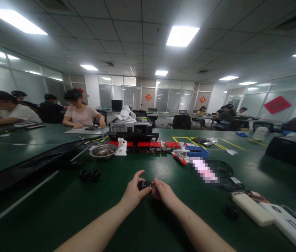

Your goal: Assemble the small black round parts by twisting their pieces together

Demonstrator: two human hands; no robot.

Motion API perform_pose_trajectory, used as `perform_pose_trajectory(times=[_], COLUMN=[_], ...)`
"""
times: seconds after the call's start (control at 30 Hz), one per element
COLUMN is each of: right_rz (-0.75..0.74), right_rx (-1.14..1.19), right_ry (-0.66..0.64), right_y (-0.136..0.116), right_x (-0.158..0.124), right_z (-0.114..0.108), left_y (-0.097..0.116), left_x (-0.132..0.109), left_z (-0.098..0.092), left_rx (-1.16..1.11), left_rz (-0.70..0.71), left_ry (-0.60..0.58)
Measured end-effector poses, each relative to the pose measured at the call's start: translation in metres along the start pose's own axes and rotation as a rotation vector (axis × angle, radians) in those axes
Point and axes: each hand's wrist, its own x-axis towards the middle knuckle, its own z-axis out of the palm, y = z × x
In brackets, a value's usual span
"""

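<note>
My left hand (134,190) holds a small black block-like part (145,184) between thumb and fingers, above the green table. Its index finger is raised off the part. Close by on the right, my right hand (164,192) has its thumb and fingers drawn together at the part's right end. Whether a tiny piece sits in that pinch is hidden. To the left on the table lie two round black parts (90,175), side by side. Beyond them stands a metal bowl (103,157) with small loose pieces inside.
Red-handled pliers (180,159) lie near a blue tray (197,152). A cream power bank (254,209), a white box (285,222) and black cables (229,185) are on the right. Black equipment (32,168) stretches along the left. Across the table a person (83,112) works.
</note>
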Motion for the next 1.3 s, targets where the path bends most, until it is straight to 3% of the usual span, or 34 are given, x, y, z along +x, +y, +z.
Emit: perform_pose_trajectory(times=[0.1,0.27,0.37,0.53,0.67,0.87,0.97,1.07,1.2,1.3], right_rz=[0.16,0.158,0.043,-0.326,-0.375,-0.164,0.021,0.143,0.121,-0.066], right_rx=[0.121,0.138,0.077,-0.234,-0.324,-0.104,0.049,0.144,0.105,-0.045], right_ry=[-0.083,-0.133,-0.099,-0.037,-0.033,0.022,-0.052,-0.14,-0.156,-0.108], right_y=[-0.001,-0.002,-0.002,-0.014,-0.017,0.002,0.004,0.0,-0.004,-0.006], right_x=[0.001,-0.001,-0.002,-0.015,-0.021,-0.004,0.0,-0.001,-0.004,-0.008], right_z=[0.001,0.004,0.002,-0.003,-0.002,0.0,0.002,0.004,0.005,0.002], left_y=[0.005,0.003,0.0,-0.008,-0.011,-0.004,0.002,0.005,0.006,0.004], left_x=[-0.002,-0.004,-0.003,0.004,0.009,0.002,-0.002,-0.004,-0.005,-0.004], left_z=[-0.003,-0.001,0.0,0.005,0.009,0.006,0.002,-0.001,-0.001,0.002], left_rx=[0.064,0.101,0.059,-0.212,-0.274,-0.133,0.009,0.085,0.054,-0.088], left_rz=[0.072,0.11,0.07,-0.226,-0.358,-0.143,0.023,0.088,0.083,-0.037], left_ry=[-0.04,-0.076,-0.068,-0.105,-0.124,-0.058,-0.054,-0.052,-0.072,-0.1])
